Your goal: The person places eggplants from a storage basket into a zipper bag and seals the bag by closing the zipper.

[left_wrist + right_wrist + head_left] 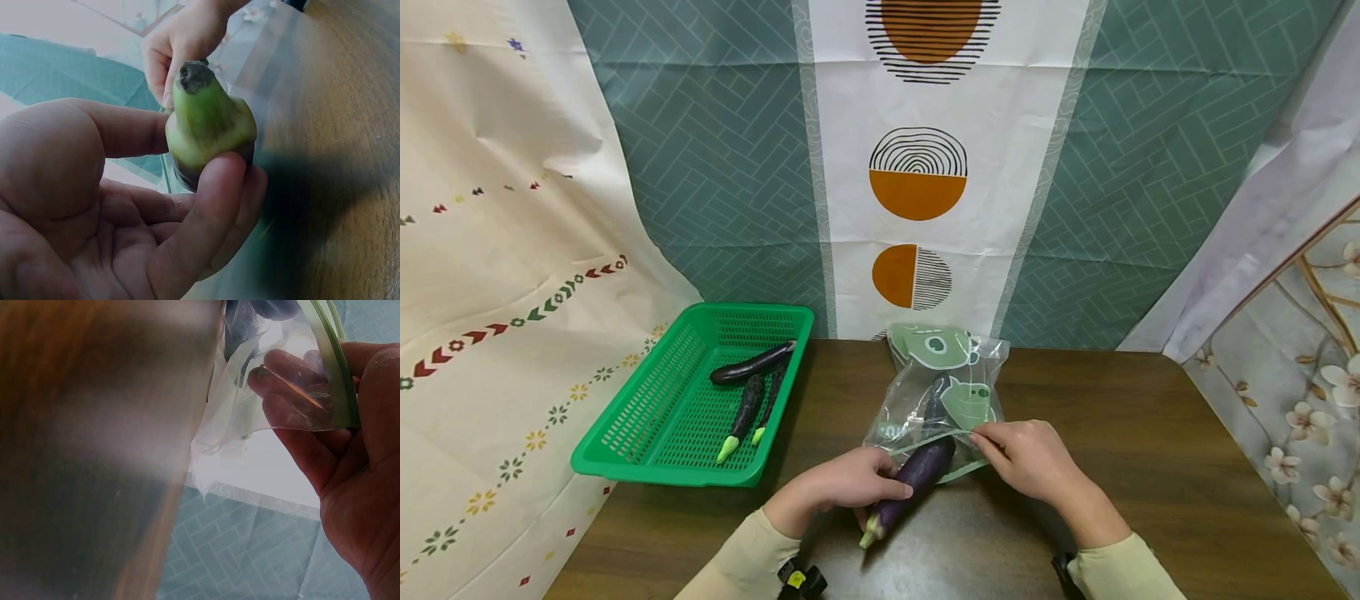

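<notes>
My left hand (859, 479) grips a purple eggplant (917, 475) near its green stem end, thumb on one side and fingers on the other. The eggplant's green cap (209, 125) faces the left wrist camera. Its far end lies at the mouth of a clear zip bag (902, 404) with green printed figures. With thumb and fingers, my right hand (1028, 458) pinches the bag's green-edged rim. In the right wrist view several fingers show through the clear plastic (294, 394). Inside the bag, partly hidden by the print, lies another dark eggplant (936, 400).
To the left stands a green plastic basket (625, 417) holding three dark eggplants, one of them a glossy eggplant (752, 365). All rest on a brown wooden table (1097, 400). A patterned cloth (917, 108) hangs along the back edge, with more cloth on both sides.
</notes>
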Demonstrator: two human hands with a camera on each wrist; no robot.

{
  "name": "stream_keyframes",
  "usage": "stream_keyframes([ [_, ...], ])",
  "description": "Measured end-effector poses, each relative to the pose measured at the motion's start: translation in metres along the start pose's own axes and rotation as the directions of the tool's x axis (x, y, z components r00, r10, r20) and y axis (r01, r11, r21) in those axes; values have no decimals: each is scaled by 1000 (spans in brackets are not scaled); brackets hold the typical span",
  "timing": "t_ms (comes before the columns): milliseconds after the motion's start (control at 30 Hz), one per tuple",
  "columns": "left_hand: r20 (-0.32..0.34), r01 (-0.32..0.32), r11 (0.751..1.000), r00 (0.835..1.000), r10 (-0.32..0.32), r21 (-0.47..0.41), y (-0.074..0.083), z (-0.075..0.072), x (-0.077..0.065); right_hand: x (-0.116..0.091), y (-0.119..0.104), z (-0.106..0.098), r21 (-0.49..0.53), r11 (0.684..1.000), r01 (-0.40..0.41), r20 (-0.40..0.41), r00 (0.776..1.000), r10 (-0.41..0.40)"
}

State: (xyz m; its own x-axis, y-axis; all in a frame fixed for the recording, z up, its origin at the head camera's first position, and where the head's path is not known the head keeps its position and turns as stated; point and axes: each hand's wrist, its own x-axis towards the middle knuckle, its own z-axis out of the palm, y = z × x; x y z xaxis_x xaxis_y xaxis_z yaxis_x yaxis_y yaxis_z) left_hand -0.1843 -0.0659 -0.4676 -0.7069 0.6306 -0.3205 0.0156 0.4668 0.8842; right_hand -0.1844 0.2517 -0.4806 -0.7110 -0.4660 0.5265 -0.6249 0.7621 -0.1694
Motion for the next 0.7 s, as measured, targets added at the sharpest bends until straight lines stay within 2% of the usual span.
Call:
stream_keyframes([
  [700,-46,17,1000,999,-18,-22,2,6,1,-1,1,2,30,998,60,-36,998,-59],
])
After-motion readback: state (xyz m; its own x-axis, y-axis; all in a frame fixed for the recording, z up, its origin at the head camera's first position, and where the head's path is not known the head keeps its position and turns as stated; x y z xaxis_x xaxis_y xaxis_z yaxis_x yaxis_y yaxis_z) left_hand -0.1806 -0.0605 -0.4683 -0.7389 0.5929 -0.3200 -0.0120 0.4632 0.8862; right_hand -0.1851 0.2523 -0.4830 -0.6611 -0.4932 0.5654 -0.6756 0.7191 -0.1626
